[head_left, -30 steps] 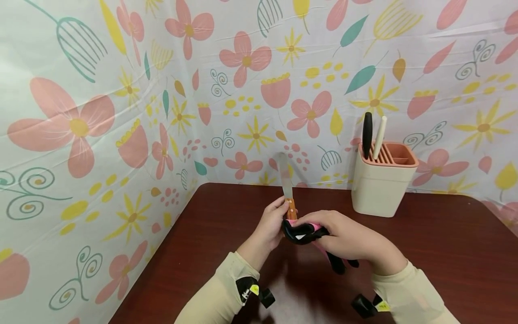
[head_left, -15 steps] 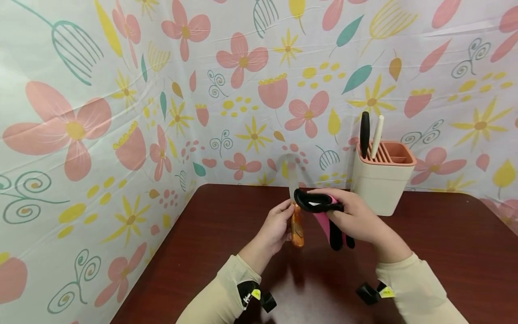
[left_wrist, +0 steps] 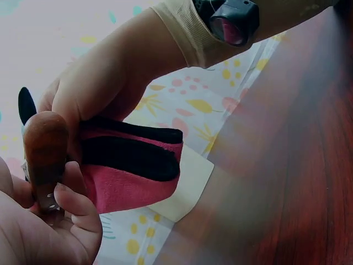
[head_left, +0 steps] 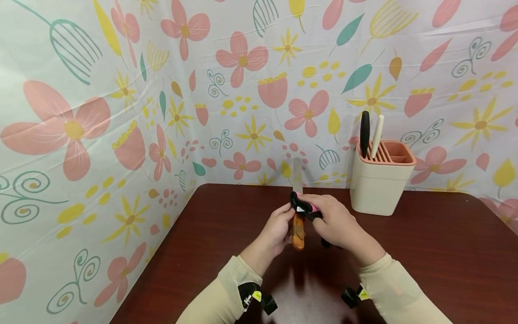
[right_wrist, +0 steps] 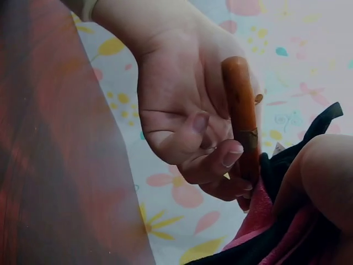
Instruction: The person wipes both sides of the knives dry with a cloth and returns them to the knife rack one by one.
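Observation:
A knife [head_left: 298, 234] with an orange-brown wooden handle and a long, round-tipped blade [head_left: 297, 175] stands nearly upright above the table, blade upward. My left hand [head_left: 277, 229] grips its handle from the left. From the right, my right hand [head_left: 333, 220] holds a folded pink and black cloth [head_left: 301, 202] against the knife where handle meets blade. In the left wrist view the cloth [left_wrist: 132, 187] hangs down with black ends, beside the handle butt [left_wrist: 47, 138]. The right wrist view shows the left hand's curled fingers [right_wrist: 220, 160] around the handle; the blade is hidden there.
A cream knife block [head_left: 378, 189] with an orange slotted top stands at the back right of the dark red-brown table [head_left: 226, 216]. It holds a black-handled knife [head_left: 365, 135] and a white-handled one [head_left: 377, 135]. Flower-patterned sheeting [head_left: 243, 112] covers the walls behind and left.
The cloth in my right hand has gone from the lower handle up to the blade's base, then left and closer onto the knife. My left hand still grips the handle, slightly further right.

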